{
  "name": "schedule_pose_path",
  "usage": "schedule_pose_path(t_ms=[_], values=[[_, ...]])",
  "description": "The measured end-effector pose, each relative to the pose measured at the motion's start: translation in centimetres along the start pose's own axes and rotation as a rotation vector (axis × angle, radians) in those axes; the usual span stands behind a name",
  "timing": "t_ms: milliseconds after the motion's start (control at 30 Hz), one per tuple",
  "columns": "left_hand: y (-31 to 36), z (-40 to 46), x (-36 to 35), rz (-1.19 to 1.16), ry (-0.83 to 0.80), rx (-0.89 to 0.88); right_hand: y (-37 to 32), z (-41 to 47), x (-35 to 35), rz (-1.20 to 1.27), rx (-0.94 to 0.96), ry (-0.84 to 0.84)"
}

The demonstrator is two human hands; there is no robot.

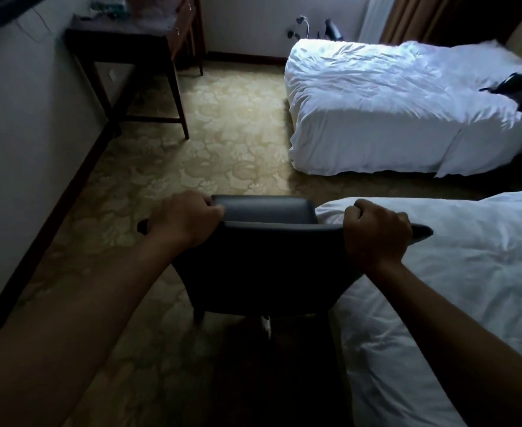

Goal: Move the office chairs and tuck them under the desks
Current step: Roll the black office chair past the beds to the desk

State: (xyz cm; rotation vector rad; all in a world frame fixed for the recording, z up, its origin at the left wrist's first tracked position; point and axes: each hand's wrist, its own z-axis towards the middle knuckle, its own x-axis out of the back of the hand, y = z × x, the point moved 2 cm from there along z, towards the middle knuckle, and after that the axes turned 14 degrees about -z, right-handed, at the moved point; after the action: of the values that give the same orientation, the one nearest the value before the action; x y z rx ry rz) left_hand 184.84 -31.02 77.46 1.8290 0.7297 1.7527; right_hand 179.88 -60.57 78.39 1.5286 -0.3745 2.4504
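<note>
- Gripping the chair (pixel 262 266) backrest's top edge: left hand (pixel 185 218) and right hand (pixel 373 235), both fists closed.
- Seat faces away, seemingly toward the desk (pixel 130 41) ahead.

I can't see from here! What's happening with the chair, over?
Left hand and right hand both gripping the chair backrest top. Chair not yet at desk, far left by wall. Carpet path open; near bed close on right.

No text, label, brand, number or sign can be read anywhere in this dim room view.
</note>
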Motion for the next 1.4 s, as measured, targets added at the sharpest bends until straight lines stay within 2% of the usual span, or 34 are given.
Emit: schedule_pose_path(t_ms=[233,333,400,700,1033,1400], values=[[2.4,10.1,-1.8,0.025,-0.074,-0.017,-0.3,8.7,-4.4,0.022,-0.026,0.043],[3.5,13.5,-2.2,-0.001,-0.127,0.04,-0.6,12.0,-6.1,-0.01,-0.01,0.038],[3.9,16.3,-2.4,-0.011,-0.109,0.03,-1.1,14.8,-7.7,0.003,-0.001,0.072],[6.3,21.6,-4.2,0.012,-0.021,0.077,-0.8,22.6,-10.9,0.062,0.081,0.001],[7.4,29.0,-3.9,-0.029,0.068,0.134,-3.0,30.5,-14.1,0.062,0.17,0.093],[7.8,45.5,-4.3,0.019,0.089,0.11,-8.3,44.6,-21.7,0.019,0.186,0.082]])
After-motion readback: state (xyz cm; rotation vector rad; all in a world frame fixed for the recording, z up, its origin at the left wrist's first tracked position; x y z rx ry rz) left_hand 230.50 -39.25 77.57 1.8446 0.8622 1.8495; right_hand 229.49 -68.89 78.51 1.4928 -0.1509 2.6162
